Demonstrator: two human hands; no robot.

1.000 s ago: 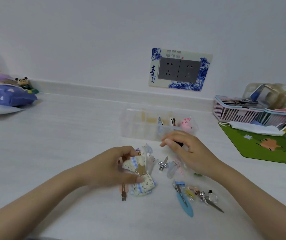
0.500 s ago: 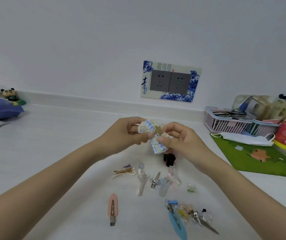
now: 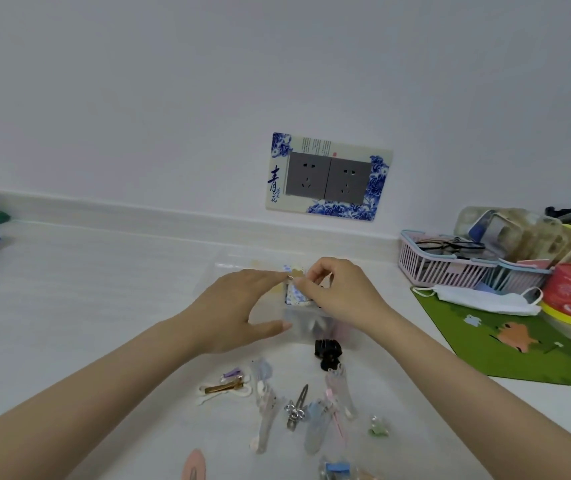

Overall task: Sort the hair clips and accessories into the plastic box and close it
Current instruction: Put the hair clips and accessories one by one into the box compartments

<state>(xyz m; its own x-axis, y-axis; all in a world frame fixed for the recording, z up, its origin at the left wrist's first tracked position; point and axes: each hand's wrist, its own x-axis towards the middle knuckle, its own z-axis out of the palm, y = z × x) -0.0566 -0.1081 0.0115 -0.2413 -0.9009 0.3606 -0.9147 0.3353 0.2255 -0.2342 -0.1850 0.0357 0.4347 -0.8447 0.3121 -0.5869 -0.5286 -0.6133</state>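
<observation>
Bow (image 3: 294, 294) over box (image 3: 306, 323), pinched by my right hand (image 3: 343, 296). My left hand (image 3: 232, 306) loose, fingertips touching it.

The bow clip (image 3: 295, 294) over the clear plastic box (image 3: 306, 328) is blue-and-white checked. Nearer than the box lie a black claw clip (image 3: 327, 349), a gold clip (image 3: 223, 388) and a pink clip (image 3: 194, 468); right of it, a green mat (image 3: 519, 358).

Plastic box (image 3: 306, 327) mostly hidden — pink clip (image 3: 194, 466) cut by bottom edge.
</observation>
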